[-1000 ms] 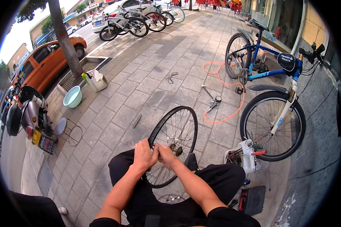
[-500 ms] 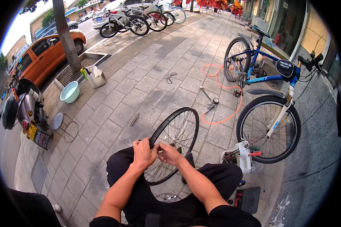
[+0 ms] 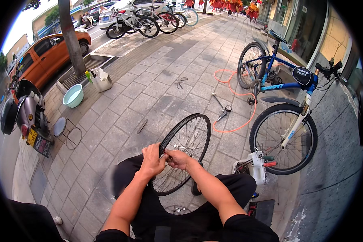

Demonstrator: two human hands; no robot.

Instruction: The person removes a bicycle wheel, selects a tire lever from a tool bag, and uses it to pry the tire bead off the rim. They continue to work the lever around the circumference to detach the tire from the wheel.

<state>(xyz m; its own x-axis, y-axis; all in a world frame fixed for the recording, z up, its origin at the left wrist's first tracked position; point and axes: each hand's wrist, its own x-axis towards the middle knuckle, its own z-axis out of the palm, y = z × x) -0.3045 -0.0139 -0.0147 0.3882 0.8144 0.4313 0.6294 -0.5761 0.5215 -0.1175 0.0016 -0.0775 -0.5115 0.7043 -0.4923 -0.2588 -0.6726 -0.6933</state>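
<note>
A bicycle wheel (image 3: 209,135) with a black rim and thin spokes stands tilted between my knees. My left hand (image 3: 151,160) is closed round its near left edge, fingers over the rim. Close beside it my right hand (image 3: 177,159) is closed in a pinch at the rim's inner side. A small reddish spot shows between the two hands, but my fingers hide most of what the right hand holds. The lower part of the wheel is partly behind my left forearm and leg.
A blue bicycle (image 3: 286,86) leans at the right, by an orange hose (image 3: 246,125) and a pressure gauge (image 3: 228,108). Near my right knee are a white tool holder (image 3: 257,169) and a dark case (image 3: 262,211). A stool (image 3: 60,126), basin (image 3: 73,96) and scooter (image 3: 30,113) stand left.
My right hand has shifted slightly at the rim, and a reddish spot now shows between my hands. The wheel stays nearly in place. A scooter has come into view on the far street.
</note>
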